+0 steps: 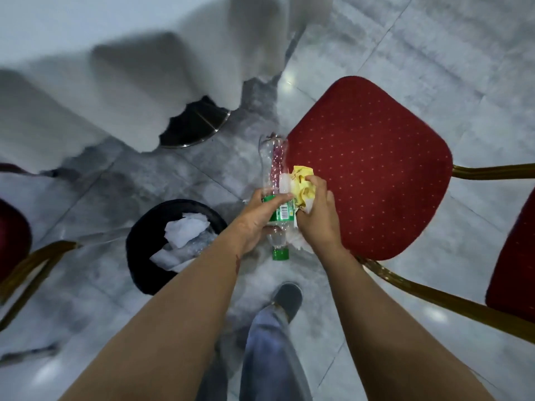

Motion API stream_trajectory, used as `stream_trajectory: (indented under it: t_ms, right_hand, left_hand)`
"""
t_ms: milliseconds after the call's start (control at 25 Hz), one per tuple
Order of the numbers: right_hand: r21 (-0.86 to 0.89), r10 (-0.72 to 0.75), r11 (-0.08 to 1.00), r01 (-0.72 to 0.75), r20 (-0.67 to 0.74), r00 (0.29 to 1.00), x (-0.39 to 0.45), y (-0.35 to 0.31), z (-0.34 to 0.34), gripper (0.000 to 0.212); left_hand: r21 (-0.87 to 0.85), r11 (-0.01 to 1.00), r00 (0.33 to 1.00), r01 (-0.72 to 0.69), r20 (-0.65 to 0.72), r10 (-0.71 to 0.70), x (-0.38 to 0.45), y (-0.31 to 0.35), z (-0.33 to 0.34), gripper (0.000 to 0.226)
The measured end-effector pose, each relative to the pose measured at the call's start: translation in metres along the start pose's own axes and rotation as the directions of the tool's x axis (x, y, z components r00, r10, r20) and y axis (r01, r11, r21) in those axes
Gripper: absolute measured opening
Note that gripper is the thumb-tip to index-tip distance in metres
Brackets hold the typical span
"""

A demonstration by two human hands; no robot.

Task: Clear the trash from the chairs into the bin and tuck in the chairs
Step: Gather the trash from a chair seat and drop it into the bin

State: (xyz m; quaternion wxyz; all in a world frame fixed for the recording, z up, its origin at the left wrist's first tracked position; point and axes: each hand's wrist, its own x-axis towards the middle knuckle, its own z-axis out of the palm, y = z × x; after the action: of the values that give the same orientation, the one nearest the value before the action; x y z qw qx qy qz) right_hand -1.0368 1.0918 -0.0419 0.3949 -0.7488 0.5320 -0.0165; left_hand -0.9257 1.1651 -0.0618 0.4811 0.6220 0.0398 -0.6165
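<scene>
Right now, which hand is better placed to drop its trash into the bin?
Left. The left hand, holding the plastic bottle, is on the side nearer the black bin; the right hand grips yellow paper beside the red chair.

Both bare forearms reach forward and down from the bottom of the view and come together near the middle. The left hand (262, 218) is closed around a clear plastic bottle (275, 198), with the thumb lying across the green label. The right hand (317, 215) is just beside it, back of the hand upward, fingers curled around crumpled yellow and white paper (302, 185). The two hands touch or almost touch. Below them, one leg in blue jeans (269, 351) steps forward, with a dark shoe (286, 299).
</scene>
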Motion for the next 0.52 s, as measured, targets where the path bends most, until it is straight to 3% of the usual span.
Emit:
stream_trajectory:
  t_ms: [160, 280, 520]
  right_hand:
    - [0.019, -0.035, 0.999, 0.033, 0.121, 0.992, -0.051, -0.035, 0.086, 0.072]
    - [-0.003, -0.032, 0.999, 0.034, 0.215, 0.976, -0.087, -0.049, 0.156, 0.072]
    - [-0.154, -0.008, 0.987, 0.055, 0.289, 0.957, -0.109, -0.057, 0.239, 0.069]
  left_hand:
    - [-0.082, 0.996, 0.996, 0.044, -0.079, -0.050, -0.037, -0.039, -0.098, 0.082]
    - [-0.129, 0.982, 0.973, 0.136, -0.170, -0.157, -0.052, -0.077, -0.167, 0.086]
    - [-0.155, 0.940, 0.922, 0.303, -0.202, -0.331, -0.045, -0.110, -0.244, 0.086]
